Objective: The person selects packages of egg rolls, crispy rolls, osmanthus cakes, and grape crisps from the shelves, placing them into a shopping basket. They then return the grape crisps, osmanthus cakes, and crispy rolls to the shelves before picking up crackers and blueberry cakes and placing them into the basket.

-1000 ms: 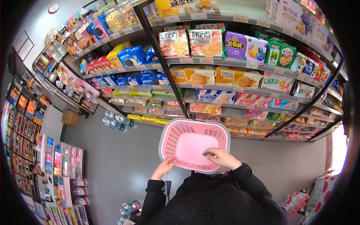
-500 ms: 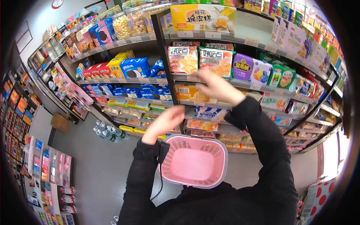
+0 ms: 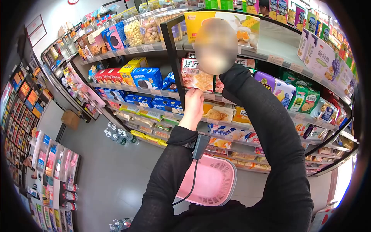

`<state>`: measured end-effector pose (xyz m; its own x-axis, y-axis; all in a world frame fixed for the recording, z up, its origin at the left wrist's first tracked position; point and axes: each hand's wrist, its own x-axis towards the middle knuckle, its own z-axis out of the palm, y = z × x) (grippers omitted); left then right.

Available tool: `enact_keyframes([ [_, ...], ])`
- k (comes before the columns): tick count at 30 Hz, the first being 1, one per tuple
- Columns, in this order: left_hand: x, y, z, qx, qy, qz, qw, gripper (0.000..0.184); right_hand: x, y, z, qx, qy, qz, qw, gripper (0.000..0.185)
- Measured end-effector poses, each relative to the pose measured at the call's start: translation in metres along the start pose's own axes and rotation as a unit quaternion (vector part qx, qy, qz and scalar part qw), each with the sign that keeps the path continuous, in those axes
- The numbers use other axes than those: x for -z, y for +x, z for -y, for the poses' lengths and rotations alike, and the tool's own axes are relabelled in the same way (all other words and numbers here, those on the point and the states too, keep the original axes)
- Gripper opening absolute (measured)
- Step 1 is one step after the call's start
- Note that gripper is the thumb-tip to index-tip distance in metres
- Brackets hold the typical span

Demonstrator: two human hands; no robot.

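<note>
My left hand (image 3: 194, 102) is raised to the shelf edge, its fingers closed at the lower edge of a white and red biscuit pack (image 3: 196, 75) with crackers pictured on it. The pack stands upright on the shelf. My right hand (image 3: 217, 60) reaches up just right of that pack, in front of the yellow and white pastry box (image 3: 249, 31). A round blur hides its fingers and anything in them. Below my forearms is a pink basket (image 3: 228, 185), partly covered by my left sleeve.
Blue cookie boxes (image 3: 147, 78) stand left of the black shelf post (image 3: 174, 58). To the right are a purple blueberry pack (image 3: 270, 86) and green packs (image 3: 303, 101). Jars (image 3: 148, 29) line the upper left shelf. Water bottles (image 3: 119, 135) stand on the floor.
My left hand has risen to the lower edge of the biscuit pack. My right hand has moved up to the top of the packs. The view has shifted slightly.
</note>
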<state>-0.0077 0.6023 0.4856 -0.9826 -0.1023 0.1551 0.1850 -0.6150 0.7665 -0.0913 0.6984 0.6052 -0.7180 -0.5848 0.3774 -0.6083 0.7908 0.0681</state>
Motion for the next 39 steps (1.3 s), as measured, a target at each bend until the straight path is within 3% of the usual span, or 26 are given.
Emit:
enact_keyframes([
  [5,-0.011,-0.001,-0.007,0.014,-0.050,-0.034,0.998,0.006,0.001,0.003,0.006,-0.057,0.009,0.092,0.994,0.033],
  [8,-0.013,0.000,-0.009,0.012,-0.067,-0.025,0.997,0.004,0.002,0.004,0.008,-0.057,0.025,0.083,0.995,0.036],
  [13,-0.019,-0.004,-0.007,-0.003,-0.077,-0.029,0.997,0.004,0.001,0.001,0.003,0.028,0.053,0.035,0.998,0.040],
  [17,-0.019,-0.003,-0.009,-0.004,-0.063,-0.032,0.997,0.004,-0.004,0.001,-0.002,0.046,0.051,0.026,0.997,0.035],
  [23,-0.016,-0.005,-0.011,0.000,-0.059,0.005,0.998,0.007,-0.003,-0.003,-0.015,0.043,0.094,0.074,0.992,0.033],
  [25,-0.023,-0.009,-0.016,-0.021,-0.027,-0.006,0.999,0.008,-0.007,-0.009,-0.022,0.071,0.095,-0.017,0.993,0.035],
  [29,-0.027,-0.010,-0.021,-0.010,-0.017,-0.024,0.999,0.008,0.013,-0.011,-0.027,-0.008,0.133,0.101,0.986,0.049],
  [33,-0.025,-0.009,-0.020,0.003,0.002,-0.011,1.000,0.007,0.005,-0.009,-0.041,-0.019,0.216,0.120,0.969,0.056],
  [38,-0.013,-0.007,-0.015,0.003,0.054,0.013,0.998,0.023,-0.002,-0.013,-0.045,0.065,0.249,0.022,0.966,0.054],
  [39,-0.011,-0.007,-0.013,-0.050,0.140,-0.011,0.989,0.031,-0.002,-0.015,-0.047,0.103,0.279,-0.006,0.955,0.051],
])
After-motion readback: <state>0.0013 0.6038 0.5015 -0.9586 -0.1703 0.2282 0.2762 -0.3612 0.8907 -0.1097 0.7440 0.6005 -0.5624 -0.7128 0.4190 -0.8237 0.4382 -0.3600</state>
